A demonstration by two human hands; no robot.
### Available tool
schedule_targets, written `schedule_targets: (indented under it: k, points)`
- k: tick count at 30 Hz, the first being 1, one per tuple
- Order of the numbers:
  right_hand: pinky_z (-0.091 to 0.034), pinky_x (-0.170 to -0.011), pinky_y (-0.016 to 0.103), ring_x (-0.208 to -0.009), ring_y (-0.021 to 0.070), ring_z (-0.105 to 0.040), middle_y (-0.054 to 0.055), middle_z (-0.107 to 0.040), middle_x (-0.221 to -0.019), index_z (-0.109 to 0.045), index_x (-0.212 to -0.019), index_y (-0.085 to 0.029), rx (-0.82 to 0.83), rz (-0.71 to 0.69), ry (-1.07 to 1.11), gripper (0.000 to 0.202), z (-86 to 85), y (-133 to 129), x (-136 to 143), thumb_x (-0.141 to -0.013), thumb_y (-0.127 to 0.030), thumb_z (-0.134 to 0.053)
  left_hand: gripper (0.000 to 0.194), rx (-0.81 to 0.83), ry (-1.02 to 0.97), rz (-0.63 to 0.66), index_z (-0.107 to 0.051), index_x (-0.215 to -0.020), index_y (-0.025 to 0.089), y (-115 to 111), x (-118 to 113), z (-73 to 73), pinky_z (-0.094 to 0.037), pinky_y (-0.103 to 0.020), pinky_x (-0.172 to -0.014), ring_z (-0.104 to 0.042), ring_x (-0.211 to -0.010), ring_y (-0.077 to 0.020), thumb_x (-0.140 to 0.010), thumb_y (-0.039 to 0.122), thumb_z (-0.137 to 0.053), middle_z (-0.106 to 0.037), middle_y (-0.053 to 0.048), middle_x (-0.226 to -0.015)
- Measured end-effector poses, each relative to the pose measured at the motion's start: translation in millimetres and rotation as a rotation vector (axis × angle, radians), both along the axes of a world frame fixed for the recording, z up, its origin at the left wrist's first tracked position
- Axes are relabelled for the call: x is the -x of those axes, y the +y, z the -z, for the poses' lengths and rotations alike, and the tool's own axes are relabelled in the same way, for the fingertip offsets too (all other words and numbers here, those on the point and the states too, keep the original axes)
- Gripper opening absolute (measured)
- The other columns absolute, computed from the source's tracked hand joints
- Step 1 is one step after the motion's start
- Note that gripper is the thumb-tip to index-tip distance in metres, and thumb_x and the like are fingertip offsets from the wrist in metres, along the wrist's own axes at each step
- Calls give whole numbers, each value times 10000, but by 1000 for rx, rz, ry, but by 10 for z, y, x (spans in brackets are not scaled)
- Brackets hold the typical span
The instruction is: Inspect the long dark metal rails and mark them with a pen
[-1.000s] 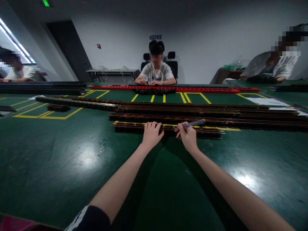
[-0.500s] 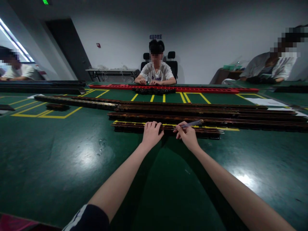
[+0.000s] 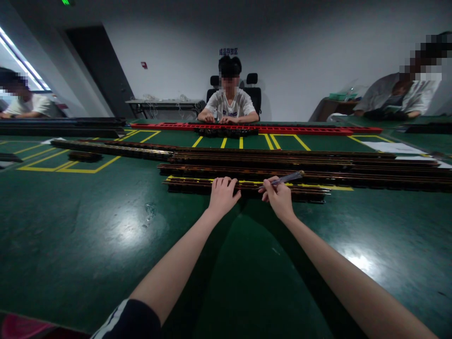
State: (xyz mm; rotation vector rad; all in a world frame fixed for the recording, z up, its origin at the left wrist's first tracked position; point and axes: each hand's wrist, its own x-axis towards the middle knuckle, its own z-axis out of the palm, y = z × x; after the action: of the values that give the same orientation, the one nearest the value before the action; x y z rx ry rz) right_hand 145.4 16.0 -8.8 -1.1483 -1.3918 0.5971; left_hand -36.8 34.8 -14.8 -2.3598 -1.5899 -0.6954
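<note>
A short bundle of long, thin dark strips with coppery edges (image 3: 303, 194) lies crosswise on the green table in front of me. My left hand (image 3: 223, 195) is laid over it, fingertips bent across the top and thumb at the near side. Further right, my right hand (image 3: 278, 197) pinches a slim pen-like tool with a clear handle (image 3: 291, 177). Its handle slants up to the right, and its thin tip points left and down to the strips. Whether the tip touches them, I cannot tell.
Longer dark strips (image 3: 370, 179) lie just behind. Beyond them are a red slotted rail (image 3: 300, 129) and yellow tape marks. White papers (image 3: 384, 148) lie at the right. A co-worker (image 3: 231, 106) sits opposite; two other people sit at the sides.
My right hand has shifted slightly to the right along the strips with the tool. My left hand stays in the same place.
</note>
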Motion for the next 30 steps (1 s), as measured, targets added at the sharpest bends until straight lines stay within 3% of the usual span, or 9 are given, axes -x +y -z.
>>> schedule_targets:
  k: [10,30]
  points:
    - [-432,-400,232,-400,126,-557,31,-647,-588,-520,-759,-193,-6,-16,-20,449,-27,-14,15,-804,-639,-535,376,22,-6,-2,-593,-1190,174,-13,-1,-29,-372,-468,-1030,-533,-1108,-277,-890,380,-500,-623,-113,-1159]
    - [-431,-394,225,-387,115,-545,30,-653,-597,-516,-766,-191,-11,-6,15,440,-7,10,15,-806,-628,-544,342,-27,22,90,-573,-1234,194,-6,-15,7,-344,-466,-1056,-526,-1126,-244,-927,230,-426,-617,-94,-1160]
